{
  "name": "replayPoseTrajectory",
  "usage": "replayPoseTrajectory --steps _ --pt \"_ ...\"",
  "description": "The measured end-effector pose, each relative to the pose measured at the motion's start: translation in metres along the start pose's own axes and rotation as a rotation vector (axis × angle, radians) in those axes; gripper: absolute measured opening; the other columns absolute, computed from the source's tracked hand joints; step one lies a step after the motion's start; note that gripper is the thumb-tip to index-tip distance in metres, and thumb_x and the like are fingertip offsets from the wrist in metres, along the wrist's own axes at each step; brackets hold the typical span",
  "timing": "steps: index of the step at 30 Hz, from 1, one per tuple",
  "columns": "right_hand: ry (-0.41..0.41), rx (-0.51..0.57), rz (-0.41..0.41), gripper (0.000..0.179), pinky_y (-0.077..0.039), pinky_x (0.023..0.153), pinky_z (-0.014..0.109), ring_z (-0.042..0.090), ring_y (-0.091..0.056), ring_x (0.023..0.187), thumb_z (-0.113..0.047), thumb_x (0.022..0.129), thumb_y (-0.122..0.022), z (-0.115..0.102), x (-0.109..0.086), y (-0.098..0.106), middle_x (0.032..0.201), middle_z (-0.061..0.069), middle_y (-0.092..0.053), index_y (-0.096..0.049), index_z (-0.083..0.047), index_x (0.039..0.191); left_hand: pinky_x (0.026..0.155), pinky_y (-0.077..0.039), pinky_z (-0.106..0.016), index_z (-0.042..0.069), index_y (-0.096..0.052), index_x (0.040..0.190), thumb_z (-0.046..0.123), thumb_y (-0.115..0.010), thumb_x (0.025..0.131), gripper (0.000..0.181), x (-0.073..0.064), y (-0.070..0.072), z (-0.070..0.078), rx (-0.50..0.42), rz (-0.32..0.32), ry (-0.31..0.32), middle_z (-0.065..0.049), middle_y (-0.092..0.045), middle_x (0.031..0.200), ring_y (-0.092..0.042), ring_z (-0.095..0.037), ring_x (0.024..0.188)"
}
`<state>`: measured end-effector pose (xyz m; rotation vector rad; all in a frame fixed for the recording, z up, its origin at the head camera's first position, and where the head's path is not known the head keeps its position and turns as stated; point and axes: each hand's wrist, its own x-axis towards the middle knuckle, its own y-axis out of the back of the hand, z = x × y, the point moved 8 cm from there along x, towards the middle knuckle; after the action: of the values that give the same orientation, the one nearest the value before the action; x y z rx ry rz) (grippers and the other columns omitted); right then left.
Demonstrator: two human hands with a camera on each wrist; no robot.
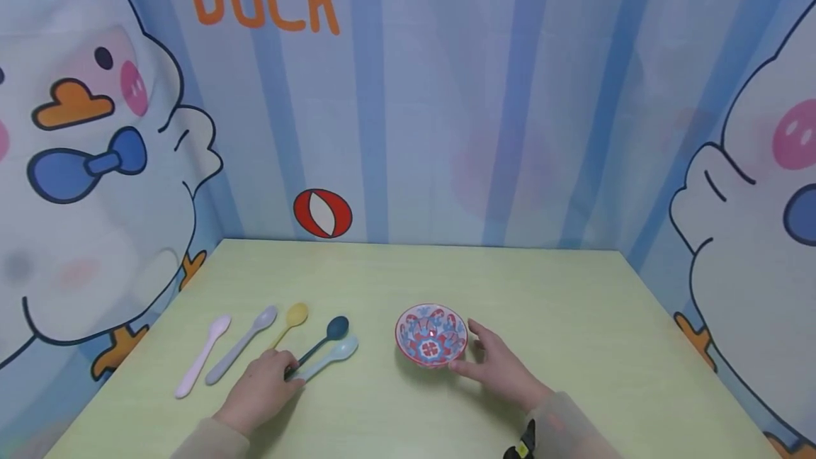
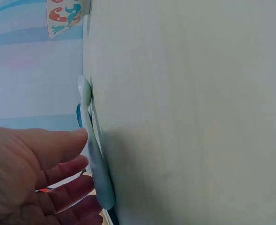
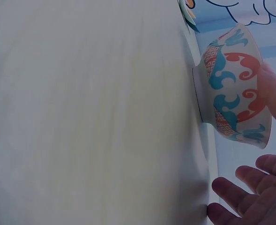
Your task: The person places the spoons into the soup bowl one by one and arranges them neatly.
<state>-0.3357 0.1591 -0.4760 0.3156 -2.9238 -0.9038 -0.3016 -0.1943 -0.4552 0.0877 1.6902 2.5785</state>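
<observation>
A small bowl [image 1: 431, 335] with a red and blue pattern stands upright on the table. My right hand [image 1: 500, 367] is beside its right side, thumb at the rim and the other fingers spread apart; in the right wrist view these fingers stand clear of the bowl [image 3: 236, 89]. At the left, my left hand [image 1: 261, 384] lies over the handle ends of a dark teal spoon [image 1: 336, 329] and a light blue spoon [image 1: 343, 350]. In the left wrist view, a gap shows between thumb and fingers, with the light blue spoon [image 2: 96, 164] next to them, low at the tabletop.
Left of that hand lie a pink spoon [image 1: 202, 360], a lavender spoon [image 1: 241, 347] and a yellow spoon [image 1: 296, 315], the last partly hidden by the hand. The pale table [image 1: 542, 289] is bordered by a cloth backdrop [image 1: 433, 91] with duck pictures.
</observation>
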Motion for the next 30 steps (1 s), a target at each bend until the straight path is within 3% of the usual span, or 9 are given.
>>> replayPoseTrajectory --steps 9,17,24,30 --pt "0.047 -0.024 -0.031 0.090 -0.028 0.108 0.056 0.043 -0.035 0.134 -0.038 0.083 -0.075 -0.011 -0.001 -0.002 0.155 0.017 -0.026 -0.027 -0.006 0.151 0.069 -0.047 -0.039 0.006 -0.065 0.090 0.014 -0.075 0.080 0.017 0.003 -0.003 0.002 0.021 -0.001 -0.023 -0.003 -0.055 0.081 -0.052 -0.017 0.073" --pt "0.085 -0.143 -0.025 0.080 -0.021 0.111 0.055 0.034 -0.021 0.142 -0.045 0.084 -0.071 -0.012 -0.004 0.000 0.157 0.004 -0.024 -0.037 -0.013 0.148 0.067 -0.045 -0.038 0.006 -0.065 0.088 0.016 -0.075 0.079 0.017 0.004 -0.006 0.000 0.011 -0.037 -0.001 -0.003 -0.054 0.079 -0.050 -0.018 0.072" --pt "0.101 -0.182 0.011 0.073 -0.024 0.110 0.054 0.033 -0.027 0.141 -0.045 0.083 -0.072 -0.011 -0.005 0.003 0.155 0.002 -0.029 -0.046 -0.013 0.143 0.065 -0.045 -0.038 0.005 -0.063 0.086 0.016 -0.076 0.078 0.018 0.002 -0.007 -0.001 0.024 -0.040 0.002 -0.004 -0.054 0.078 -0.050 -0.018 0.070" --pt "0.095 -0.172 0.018 0.070 -0.027 0.109 0.055 0.035 -0.030 0.139 -0.045 0.083 -0.072 -0.010 -0.005 0.002 0.154 0.003 -0.033 -0.049 -0.011 0.141 0.065 -0.045 -0.038 0.005 -0.062 0.084 0.017 -0.075 0.079 0.018 0.001 -0.007 -0.005 0.016 -0.077 0.050 -0.004 -0.054 0.076 -0.050 -0.018 0.069"
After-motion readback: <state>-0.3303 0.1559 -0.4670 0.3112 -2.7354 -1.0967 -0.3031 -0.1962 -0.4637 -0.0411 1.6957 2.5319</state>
